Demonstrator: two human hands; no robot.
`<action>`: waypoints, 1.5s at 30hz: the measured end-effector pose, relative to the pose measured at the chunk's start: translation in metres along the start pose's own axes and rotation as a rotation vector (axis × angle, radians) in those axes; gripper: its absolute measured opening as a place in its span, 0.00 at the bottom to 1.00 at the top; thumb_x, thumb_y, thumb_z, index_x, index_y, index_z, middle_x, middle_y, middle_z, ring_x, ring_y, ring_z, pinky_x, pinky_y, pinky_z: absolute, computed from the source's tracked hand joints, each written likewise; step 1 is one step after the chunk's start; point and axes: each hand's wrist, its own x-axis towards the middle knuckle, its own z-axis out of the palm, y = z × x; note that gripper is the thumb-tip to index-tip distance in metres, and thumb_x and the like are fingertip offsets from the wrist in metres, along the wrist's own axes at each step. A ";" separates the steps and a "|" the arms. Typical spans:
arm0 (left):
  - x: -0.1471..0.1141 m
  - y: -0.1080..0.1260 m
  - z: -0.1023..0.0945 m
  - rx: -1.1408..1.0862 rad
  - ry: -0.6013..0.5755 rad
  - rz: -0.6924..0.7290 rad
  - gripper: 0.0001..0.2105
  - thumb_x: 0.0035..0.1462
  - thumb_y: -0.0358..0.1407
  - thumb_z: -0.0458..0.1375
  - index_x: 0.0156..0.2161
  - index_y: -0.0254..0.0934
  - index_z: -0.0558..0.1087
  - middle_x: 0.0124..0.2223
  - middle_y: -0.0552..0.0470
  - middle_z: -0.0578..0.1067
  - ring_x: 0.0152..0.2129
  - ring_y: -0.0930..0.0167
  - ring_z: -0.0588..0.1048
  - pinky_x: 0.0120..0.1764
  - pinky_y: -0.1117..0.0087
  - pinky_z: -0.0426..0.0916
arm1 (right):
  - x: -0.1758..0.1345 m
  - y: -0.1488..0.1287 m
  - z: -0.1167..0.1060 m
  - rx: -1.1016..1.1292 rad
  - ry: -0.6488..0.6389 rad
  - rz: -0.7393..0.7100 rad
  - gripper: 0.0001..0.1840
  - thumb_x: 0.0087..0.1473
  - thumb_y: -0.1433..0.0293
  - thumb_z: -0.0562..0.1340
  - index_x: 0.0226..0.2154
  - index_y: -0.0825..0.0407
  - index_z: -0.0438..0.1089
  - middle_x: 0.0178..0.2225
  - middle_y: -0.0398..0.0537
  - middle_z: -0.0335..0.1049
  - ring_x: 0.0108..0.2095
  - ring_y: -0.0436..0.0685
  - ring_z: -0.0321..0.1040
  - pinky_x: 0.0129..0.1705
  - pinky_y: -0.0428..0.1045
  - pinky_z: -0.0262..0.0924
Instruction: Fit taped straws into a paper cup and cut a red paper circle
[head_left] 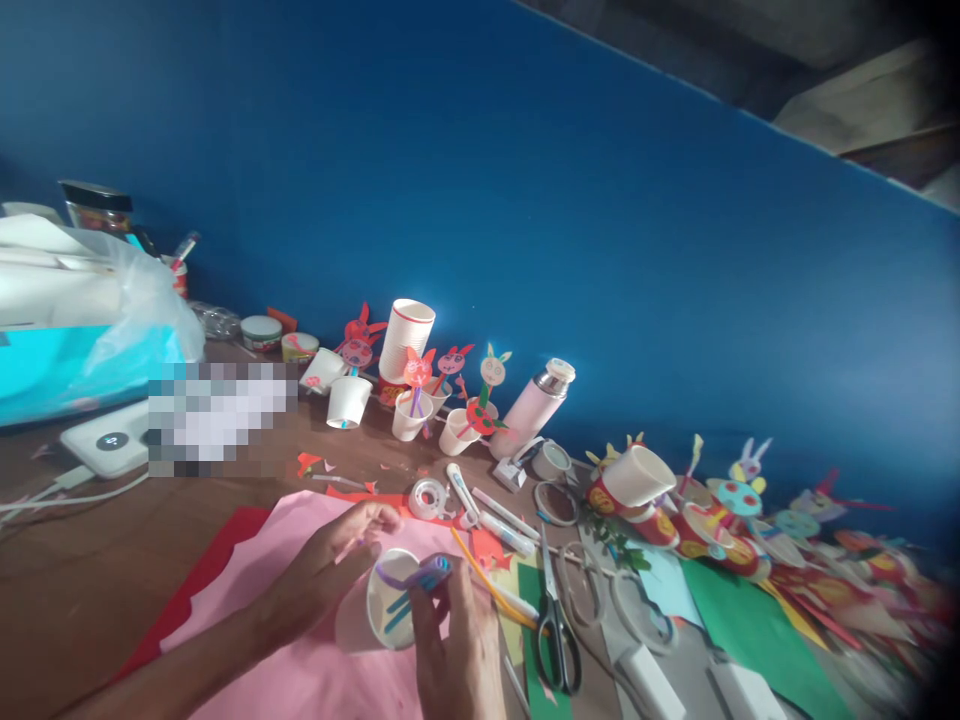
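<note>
A white paper cup lies tilted on pink paper, its mouth turned toward my right hand. Blue strips and a purple strip show inside it. My right hand pinches a purple-and-blue paper strip at the cup's mouth; its far fingers are partly hidden. Just behind the rim is my left hand, with fingers loosely curled and a gap between thumb and fingers. Whether its thumb touches the cup, I cannot tell. Beneath both hands spreads the pink paper, over red paper.
Black-handled scissors, a tape roll and a white cutter lie to the right. Cups with paper rabbit faces stand along the wall beside a pink flask. A power bank with cables is at left.
</note>
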 end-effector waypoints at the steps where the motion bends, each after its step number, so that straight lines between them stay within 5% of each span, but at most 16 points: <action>1: -0.002 0.000 0.000 0.049 -0.007 0.046 0.14 0.55 0.44 0.52 0.42 0.39 0.69 0.44 0.47 0.72 0.43 0.62 0.69 0.46 0.65 0.63 | 0.000 0.000 -0.001 0.000 -0.028 -0.013 0.10 0.61 0.63 0.50 0.32 0.48 0.62 0.22 0.41 0.70 0.20 0.52 0.67 0.24 0.45 0.57; 7: -0.009 0.011 -0.005 0.206 -0.140 0.273 0.11 0.55 0.38 0.57 0.44 0.43 0.73 0.49 0.49 0.72 0.51 0.63 0.65 0.52 0.67 0.61 | 0.005 -0.001 -0.002 -0.030 -0.121 -0.115 0.07 0.59 0.67 0.53 0.30 0.49 0.61 0.23 0.42 0.67 0.23 0.52 0.66 0.24 0.45 0.53; 12: -0.005 0.020 -0.016 0.378 -0.212 0.257 0.14 0.51 0.37 0.61 0.46 0.43 0.73 0.49 0.48 0.72 0.50 0.61 0.67 0.53 0.63 0.61 | 0.014 -0.008 -0.004 -0.104 -0.207 -0.247 0.05 0.56 0.72 0.55 0.28 0.50 0.61 0.24 0.43 0.67 0.25 0.53 0.65 0.26 0.46 0.50; 19: -0.006 0.028 -0.011 0.330 -0.200 0.396 0.05 0.54 0.33 0.56 0.36 0.39 0.74 0.35 0.50 0.74 0.34 0.66 0.71 0.40 0.70 0.65 | 0.021 -0.019 -0.007 -0.087 -0.286 -0.233 0.02 0.52 0.73 0.60 0.29 0.51 0.64 0.27 0.42 0.67 0.28 0.53 0.65 0.28 0.46 0.53; 26: -0.011 0.026 -0.012 0.258 -0.087 0.270 0.04 0.55 0.34 0.52 0.31 0.39 0.69 0.31 0.54 0.70 0.30 0.70 0.69 0.35 0.74 0.63 | 0.016 -0.013 -0.012 0.112 -0.254 -0.149 0.14 0.52 0.75 0.57 0.43 0.49 0.64 0.38 0.47 0.67 0.39 0.54 0.66 0.39 0.48 0.61; 32: -0.012 0.026 -0.008 0.028 -0.007 0.095 0.09 0.55 0.43 0.53 0.32 0.39 0.66 0.28 0.56 0.66 0.26 0.71 0.66 0.28 0.75 0.65 | 0.011 -0.008 -0.015 0.097 -0.304 -0.049 0.12 0.49 0.76 0.58 0.39 0.50 0.66 0.36 0.45 0.66 0.37 0.55 0.66 0.38 0.49 0.60; 45: -0.008 0.022 -0.009 0.009 0.037 0.097 0.10 0.54 0.43 0.55 0.36 0.39 0.67 0.29 0.55 0.68 0.28 0.70 0.69 0.31 0.74 0.66 | 0.019 -0.013 -0.011 -0.039 -0.359 -0.017 0.09 0.47 0.77 0.60 0.30 0.49 0.71 0.28 0.43 0.69 0.30 0.53 0.67 0.34 0.46 0.58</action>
